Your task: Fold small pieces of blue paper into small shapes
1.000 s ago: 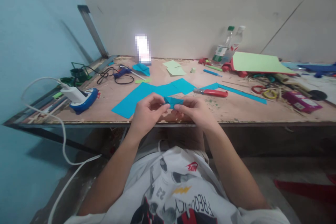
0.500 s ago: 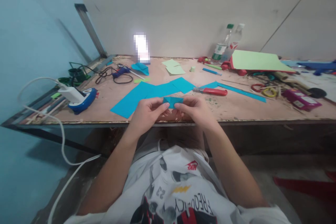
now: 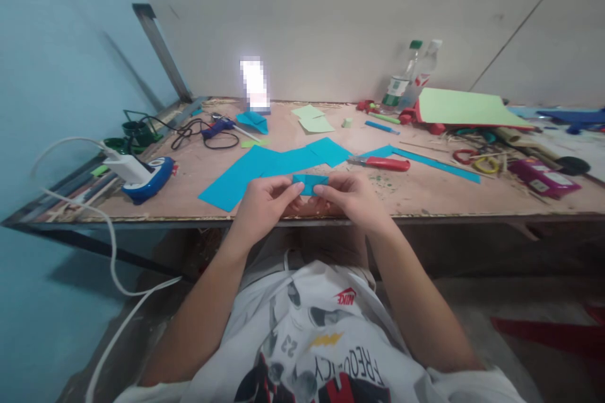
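Observation:
A small folded piece of blue paper [image 3: 309,184] is held level at the table's front edge. My left hand [image 3: 269,203] pinches its left end, thumb on the near face. On the other end, my right hand [image 3: 348,200] grips it the same way. The fingers behind the paper are partly hidden. Just beyond my hands lie larger blue sheets [image 3: 231,181], overlapping towards the right. A red-handled utility knife [image 3: 384,164] rests to the right of them, beside a long blue paper strip [image 3: 437,165].
A hot glue gun [image 3: 218,129] with a black cord and a folded blue paper piece [image 3: 253,121] lie at the back left. A power strip [image 3: 150,181] sits left. Bottles [image 3: 397,89], sticks, scissors [image 3: 466,156] and a purple box [image 3: 543,177] occupy the right side.
The folded paper's near face looks flatter, and its creased triangle shows less. Both hands stay in nearly the same place, still pinching the ends.

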Action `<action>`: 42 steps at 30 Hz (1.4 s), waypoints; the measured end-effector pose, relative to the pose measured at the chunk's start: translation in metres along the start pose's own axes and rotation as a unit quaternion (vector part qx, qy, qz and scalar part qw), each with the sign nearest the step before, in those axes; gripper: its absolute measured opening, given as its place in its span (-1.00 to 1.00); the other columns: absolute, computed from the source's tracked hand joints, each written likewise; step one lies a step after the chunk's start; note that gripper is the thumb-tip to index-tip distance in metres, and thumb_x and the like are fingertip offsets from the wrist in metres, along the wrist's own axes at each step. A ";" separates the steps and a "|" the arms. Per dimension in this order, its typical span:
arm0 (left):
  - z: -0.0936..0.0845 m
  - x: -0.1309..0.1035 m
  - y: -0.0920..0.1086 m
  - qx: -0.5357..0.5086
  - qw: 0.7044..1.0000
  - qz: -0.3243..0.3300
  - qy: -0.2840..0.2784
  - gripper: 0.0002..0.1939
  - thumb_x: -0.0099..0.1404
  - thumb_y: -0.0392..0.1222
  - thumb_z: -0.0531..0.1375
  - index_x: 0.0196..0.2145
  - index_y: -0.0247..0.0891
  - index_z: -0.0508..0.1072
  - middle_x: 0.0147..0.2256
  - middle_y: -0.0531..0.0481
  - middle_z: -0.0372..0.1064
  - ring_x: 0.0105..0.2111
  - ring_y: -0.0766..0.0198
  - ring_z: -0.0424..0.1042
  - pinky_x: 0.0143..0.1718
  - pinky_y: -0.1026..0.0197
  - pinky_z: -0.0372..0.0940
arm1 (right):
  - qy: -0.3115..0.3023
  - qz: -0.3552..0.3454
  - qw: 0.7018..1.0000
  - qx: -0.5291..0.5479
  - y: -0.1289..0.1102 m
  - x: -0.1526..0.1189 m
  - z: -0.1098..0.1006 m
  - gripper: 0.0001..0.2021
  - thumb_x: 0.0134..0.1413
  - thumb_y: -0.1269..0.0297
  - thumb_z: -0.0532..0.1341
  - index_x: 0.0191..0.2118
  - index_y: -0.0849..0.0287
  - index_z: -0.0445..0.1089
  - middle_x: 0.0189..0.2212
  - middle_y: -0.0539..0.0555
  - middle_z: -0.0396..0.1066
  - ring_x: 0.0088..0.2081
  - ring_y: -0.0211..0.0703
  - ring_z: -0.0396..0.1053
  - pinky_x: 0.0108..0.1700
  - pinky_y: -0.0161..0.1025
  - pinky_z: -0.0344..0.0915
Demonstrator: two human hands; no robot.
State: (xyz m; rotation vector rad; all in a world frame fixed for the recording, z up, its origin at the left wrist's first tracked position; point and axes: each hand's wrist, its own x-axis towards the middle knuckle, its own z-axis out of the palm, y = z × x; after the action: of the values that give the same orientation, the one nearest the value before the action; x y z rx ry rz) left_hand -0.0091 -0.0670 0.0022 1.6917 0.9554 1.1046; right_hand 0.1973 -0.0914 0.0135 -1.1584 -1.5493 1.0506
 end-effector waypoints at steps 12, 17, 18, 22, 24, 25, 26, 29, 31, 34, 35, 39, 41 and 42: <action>-0.004 0.005 -0.004 -0.036 0.998 -0.030 -0.046 -0.64 0.30 0.10 0.39 -0.45 -0.26 0.58 -0.44 -0.05 0.59 -0.44 0.20 0.55 -0.38 0.23 0.47 | -0.004 0.008 1.000 0.020 0.000 0.001 0.001 -0.68 0.14 0.05 0.38 -0.43 0.23 0.58 -0.49 0.09 0.55 -0.46 -0.17 0.41 -0.38 -0.25 0.26; -0.003 0.003 -0.002 -0.050 0.997 -0.042 -0.040 -0.63 0.30 0.08 0.38 -0.48 -0.26 0.56 -0.47 -0.03 0.55 -0.47 0.24 0.52 -0.41 0.26 0.47 | -0.002 0.009 1.000 0.012 0.001 0.001 0.001 -0.68 0.14 0.04 0.38 -0.42 0.23 0.59 -0.50 0.10 0.55 -0.47 -0.16 0.42 -0.39 -0.25 0.27; -0.003 0.003 -0.002 -0.051 0.997 -0.044 -0.038 -0.63 0.30 0.08 0.39 -0.49 -0.26 0.55 -0.48 -0.02 0.55 -0.48 0.25 0.51 -0.41 0.26 0.47 | -0.003 0.011 1.000 0.014 0.001 0.000 0.001 -0.68 0.14 0.03 0.38 -0.42 0.23 0.59 -0.50 0.10 0.55 -0.47 -0.16 0.42 -0.39 -0.26 0.28; -0.002 0.001 -0.001 -0.058 0.997 -0.048 -0.032 -0.62 0.28 0.09 0.39 -0.49 -0.26 0.55 -0.48 -0.03 0.54 -0.48 0.24 0.51 -0.42 0.23 0.48 | 0.001 0.011 1.000 0.026 0.000 -0.001 0.002 -0.67 0.12 0.03 0.39 -0.45 0.22 0.58 -0.52 0.10 0.55 -0.48 -0.18 0.42 -0.42 -0.28 0.29; -0.001 0.002 -0.001 -0.063 0.996 -0.047 -0.028 -0.62 0.28 0.09 0.39 -0.48 -0.27 0.55 -0.47 -0.03 0.55 -0.48 0.23 0.51 -0.42 0.22 0.48 | 0.004 0.011 1.000 0.028 0.000 -0.001 0.002 -0.68 0.12 0.04 0.39 -0.45 0.22 0.58 -0.51 0.11 0.57 -0.48 -0.17 0.44 -0.41 -0.28 0.30; -0.001 0.002 -0.002 -0.067 0.997 -0.044 -0.022 -0.65 0.28 0.08 0.40 -0.44 -0.27 0.56 -0.46 -0.03 0.56 -0.47 0.23 0.52 -0.42 0.23 0.47 | 0.009 0.011 0.999 0.029 0.000 -0.001 0.002 -0.67 0.11 0.03 0.39 -0.45 0.22 0.58 -0.50 0.12 0.57 -0.48 -0.17 0.45 -0.42 -0.27 0.31; -0.001 0.003 -0.002 -0.071 0.997 -0.038 -0.012 -0.69 0.27 0.06 0.41 -0.38 -0.26 0.56 -0.44 -0.01 0.57 -0.46 0.23 0.53 -0.40 0.23 0.47 | 0.015 0.010 0.999 0.030 0.000 -0.001 0.002 -0.66 0.11 0.02 0.39 -0.46 0.22 0.57 -0.50 0.12 0.57 -0.49 -0.17 0.45 -0.42 -0.27 0.31; -0.002 0.004 -0.001 -0.076 0.997 0.001 0.025 -0.73 0.22 -0.05 0.46 -0.27 -0.23 0.53 -0.39 0.06 0.56 -0.43 0.26 0.56 -0.35 0.26 0.45 | 0.044 0.002 0.999 0.031 0.000 0.001 0.001 -0.63 0.12 0.00 0.39 -0.52 0.20 0.51 -0.51 0.11 0.56 -0.51 -0.18 0.44 -0.44 -0.28 0.31; -0.003 0.004 0.000 -0.065 0.997 0.019 0.035 -0.76 0.21 -0.10 0.46 -0.29 -0.24 0.52 -0.38 0.07 0.55 -0.41 0.27 0.57 -0.33 0.28 0.43 | 0.058 -0.010 0.998 0.024 0.000 0.001 0.001 -0.62 0.12 0.03 0.40 -0.55 0.20 0.48 -0.53 0.10 0.55 -0.50 -0.19 0.44 -0.43 -0.29 0.31; -0.003 0.004 0.000 -0.058 0.998 0.015 0.031 -0.79 0.21 -0.12 0.45 -0.31 -0.26 0.56 -0.38 0.05 0.55 -0.40 0.26 0.58 -0.33 0.28 0.41 | 0.068 -0.028 0.997 0.013 -0.001 0.002 0.001 -0.64 0.12 0.08 0.40 -0.57 0.19 0.49 -0.53 0.10 0.56 -0.46 -0.17 0.46 -0.39 -0.29 0.34; -0.003 0.004 -0.001 -0.063 0.998 0.011 0.031 -0.79 0.20 -0.12 0.46 -0.31 -0.26 0.56 -0.38 0.05 0.55 -0.40 0.26 0.58 -0.34 0.28 0.41 | 0.070 -0.034 0.997 0.010 -0.001 0.002 0.001 -0.64 0.13 0.09 0.40 -0.57 0.19 0.49 -0.53 0.10 0.55 -0.45 -0.16 0.47 -0.37 -0.28 0.34; -0.004 0.007 -0.003 -0.085 0.996 -0.004 0.021 -0.76 0.16 -0.09 0.47 -0.34 -0.26 0.55 -0.43 0.06 0.53 -0.44 0.26 0.55 -0.38 0.27 0.42 | 0.072 -0.053 0.996 0.002 -0.001 0.002 0.001 -0.67 0.12 0.11 0.40 -0.57 0.18 0.53 -0.53 0.10 0.55 -0.41 -0.14 0.48 -0.32 -0.26 0.38; -0.004 0.008 -0.004 -0.094 0.995 -0.009 0.018 -0.75 0.15 -0.08 0.48 -0.34 -0.26 0.55 -0.43 0.05 0.54 -0.44 0.26 0.55 -0.38 0.27 0.42 | 0.074 -0.059 0.996 0.004 -0.001 0.002 0.001 -0.68 0.12 0.11 0.39 -0.56 0.17 0.56 -0.51 0.10 0.56 -0.41 -0.14 0.48 -0.31 -0.26 0.39; -0.004 0.008 -0.004 -0.096 0.995 -0.011 0.018 -0.74 0.14 -0.08 0.48 -0.34 -0.26 0.56 -0.43 0.04 0.55 -0.44 0.26 0.55 -0.38 0.27 0.42 | 0.075 -0.061 0.995 0.006 0.000 0.002 0.001 -0.69 0.12 0.11 0.39 -0.55 0.17 0.57 -0.51 0.09 0.57 -0.41 -0.14 0.49 -0.31 -0.26 0.39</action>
State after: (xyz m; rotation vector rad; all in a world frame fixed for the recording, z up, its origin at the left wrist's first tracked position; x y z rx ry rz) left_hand -0.0109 -0.0573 0.0019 1.5063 0.8589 1.1775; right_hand 0.1961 -0.0895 0.0140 -1.0946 -1.4747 0.8698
